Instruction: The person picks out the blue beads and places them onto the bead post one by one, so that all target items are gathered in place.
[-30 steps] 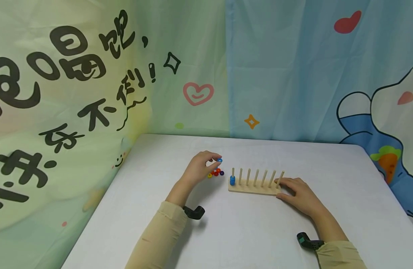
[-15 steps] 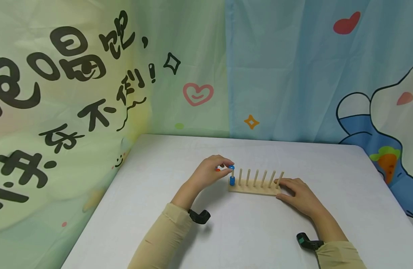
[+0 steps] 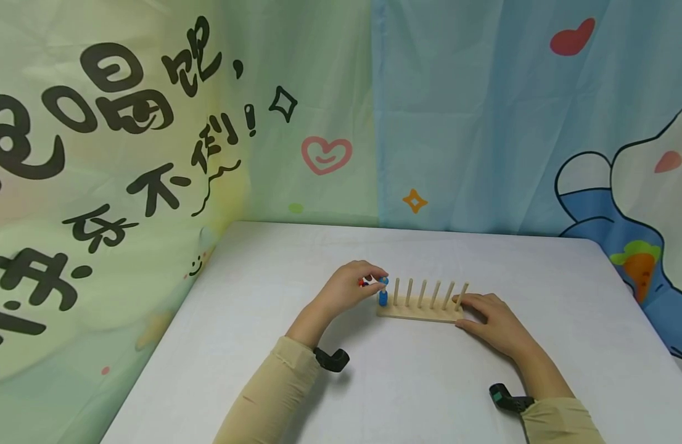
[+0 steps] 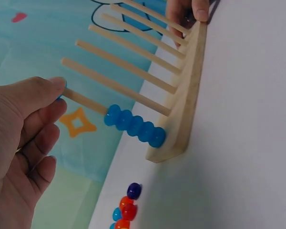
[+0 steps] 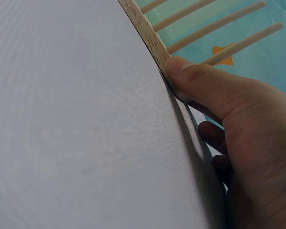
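My left hand (image 3: 349, 287) pinches a blue bead (image 3: 383, 280) between thumb and forefinger at the tip of the leftmost peg of a wooden peg rack (image 3: 419, 314). In the left wrist view the thumb hides most of that bead. Lower on the same peg sits a stack of several blue beads (image 4: 133, 125), reaching down to the base. The other pegs (image 4: 119, 86) carry no beads. My right hand (image 3: 493, 320) holds the rack's right end, its thumb (image 5: 181, 69) on the front edge of the base; its other fingers are partly hidden.
Loose beads in dark blue, red, orange and light blue (image 4: 128, 210) lie on the white tabletop (image 3: 430, 382) left of the rack, mostly behind my left hand in the head view. A printed curtain (image 3: 457, 123) hangs behind the table.
My left hand has moved right with the blue bead, from above the loose beads to the leftmost peg, then slightly lower. The right hand and rack stay in place.
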The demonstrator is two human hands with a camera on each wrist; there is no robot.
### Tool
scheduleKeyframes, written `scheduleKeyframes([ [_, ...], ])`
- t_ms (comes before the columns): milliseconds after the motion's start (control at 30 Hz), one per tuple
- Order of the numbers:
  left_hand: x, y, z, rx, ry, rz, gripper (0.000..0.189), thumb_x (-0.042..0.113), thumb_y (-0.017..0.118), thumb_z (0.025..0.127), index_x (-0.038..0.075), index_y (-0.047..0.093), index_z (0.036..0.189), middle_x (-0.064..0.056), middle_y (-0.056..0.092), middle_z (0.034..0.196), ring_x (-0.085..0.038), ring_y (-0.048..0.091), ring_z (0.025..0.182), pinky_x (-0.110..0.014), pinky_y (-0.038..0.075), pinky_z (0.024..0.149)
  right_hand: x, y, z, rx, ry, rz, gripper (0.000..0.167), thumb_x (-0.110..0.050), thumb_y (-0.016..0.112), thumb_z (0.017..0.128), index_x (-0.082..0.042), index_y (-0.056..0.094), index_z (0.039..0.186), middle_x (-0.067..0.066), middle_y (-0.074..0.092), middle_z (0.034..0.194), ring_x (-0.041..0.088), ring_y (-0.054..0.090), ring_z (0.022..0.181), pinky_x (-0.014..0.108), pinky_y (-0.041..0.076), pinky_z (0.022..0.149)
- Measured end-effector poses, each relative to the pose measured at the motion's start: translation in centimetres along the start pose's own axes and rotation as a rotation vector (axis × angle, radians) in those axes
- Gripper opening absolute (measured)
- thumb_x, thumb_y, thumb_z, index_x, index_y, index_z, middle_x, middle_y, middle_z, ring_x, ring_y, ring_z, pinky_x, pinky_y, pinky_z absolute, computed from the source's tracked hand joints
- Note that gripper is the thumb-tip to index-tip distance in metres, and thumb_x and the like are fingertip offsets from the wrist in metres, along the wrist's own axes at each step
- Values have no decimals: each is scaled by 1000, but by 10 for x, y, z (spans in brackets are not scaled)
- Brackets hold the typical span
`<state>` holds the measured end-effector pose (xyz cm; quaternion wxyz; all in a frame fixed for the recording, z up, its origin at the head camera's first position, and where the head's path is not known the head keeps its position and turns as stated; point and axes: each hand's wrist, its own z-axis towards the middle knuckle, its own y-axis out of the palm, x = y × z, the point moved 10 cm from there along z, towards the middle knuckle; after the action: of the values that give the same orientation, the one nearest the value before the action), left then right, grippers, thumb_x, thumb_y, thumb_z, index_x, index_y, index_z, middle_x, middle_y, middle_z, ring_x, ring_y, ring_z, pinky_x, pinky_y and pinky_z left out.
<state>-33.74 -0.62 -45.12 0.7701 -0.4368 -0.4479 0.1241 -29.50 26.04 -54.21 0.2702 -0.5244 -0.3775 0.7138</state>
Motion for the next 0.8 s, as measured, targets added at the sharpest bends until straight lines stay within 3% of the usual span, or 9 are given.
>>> scheduleKeyframes([
  [367, -14, 19, -2, -43, -27, -1, 21, 28, 69, 94, 18, 71, 112, 2, 70, 110, -21, 65, 97, -23, 50, 82, 2, 1, -1, 0, 4, 6, 53, -42, 74, 87, -13, 62, 130, 13, 61, 131, 32, 50, 119, 58, 38, 101],
  [800, -20, 28, -5, -80, -61, 15, 22, 30, 69, 94, 17, 70, 111, 2, 69, 114, -13, 62, 99, -26, 51, 88, 0, -1, 0, 15, -6, 1, 52, -41, 75, 87, -14, 63, 129, 13, 62, 131, 31, 50, 119, 57, 38, 101],
])
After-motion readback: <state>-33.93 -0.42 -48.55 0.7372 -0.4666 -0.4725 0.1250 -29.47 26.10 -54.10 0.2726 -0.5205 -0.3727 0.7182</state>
